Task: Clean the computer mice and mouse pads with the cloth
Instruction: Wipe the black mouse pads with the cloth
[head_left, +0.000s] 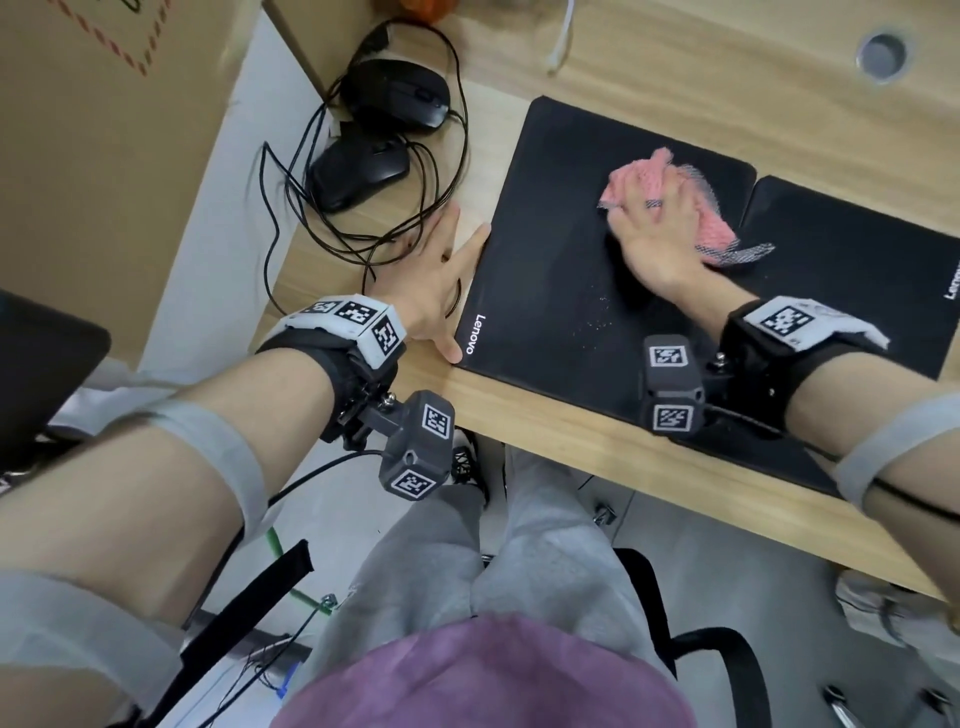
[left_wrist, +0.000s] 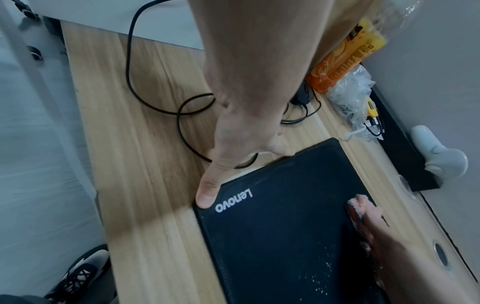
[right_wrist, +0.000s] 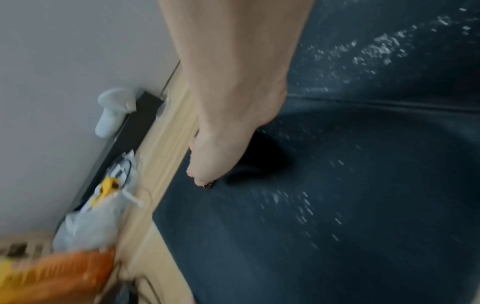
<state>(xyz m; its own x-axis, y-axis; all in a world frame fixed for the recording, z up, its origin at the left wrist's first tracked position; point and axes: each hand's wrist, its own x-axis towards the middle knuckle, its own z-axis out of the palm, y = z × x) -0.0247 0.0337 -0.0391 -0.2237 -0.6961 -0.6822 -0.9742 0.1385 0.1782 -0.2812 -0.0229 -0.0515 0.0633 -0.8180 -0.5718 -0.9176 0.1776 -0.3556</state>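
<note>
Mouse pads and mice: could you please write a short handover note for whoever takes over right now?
Left hand: open, fingers spread flat, bracing the left edge of the left mouse pad.
Right hand: pressing the pink cloth flat on that pad's far right part.
White specks remain on the near part of this pad, so it is not finished.
Right mouse pad lies alongside, with no cloth on it.
The two black mice sit at the desk's far left among tangled cables, not yet handled.
</note>
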